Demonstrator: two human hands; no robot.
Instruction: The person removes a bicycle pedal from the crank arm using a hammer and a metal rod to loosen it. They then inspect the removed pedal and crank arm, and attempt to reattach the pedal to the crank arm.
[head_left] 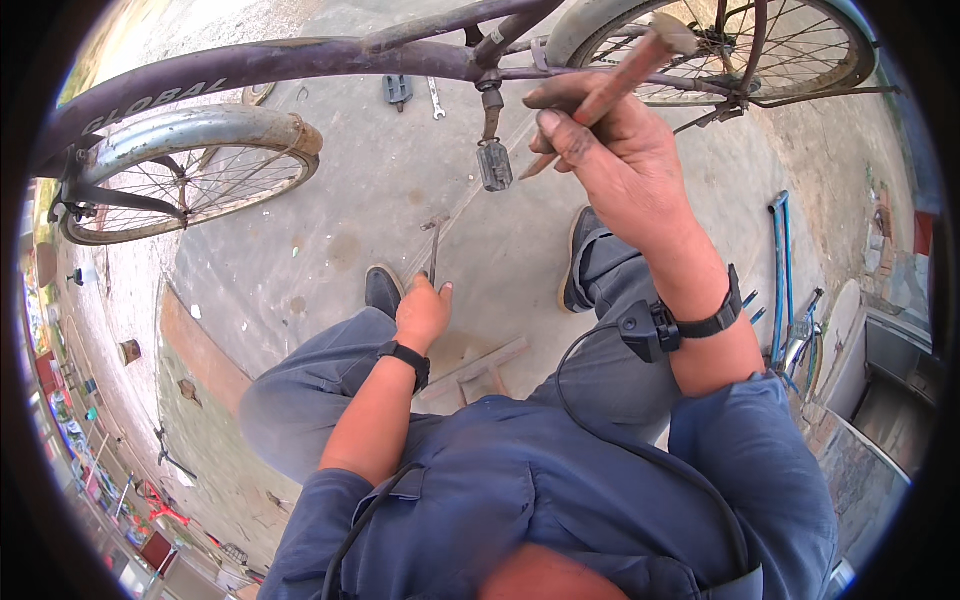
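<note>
My right hand grips a worn reddish wooden-handled tool raised near the crank of the purple bicycle; its pale end points up and a narrow part pokes out below my fingers, beside the hanging pedal. Lower down, between my knees, my left hand is closed on a slim metal tool with a short crosspiece at its far end. The bicycle frame runs sideways across the top of the view.
A loose pedal and a wrench lie on the grey floor beyond my feet. The front wheel sits at left, the rear wheel at upper right. Blue frame parts lie at right; assorted clutter lines the far left.
</note>
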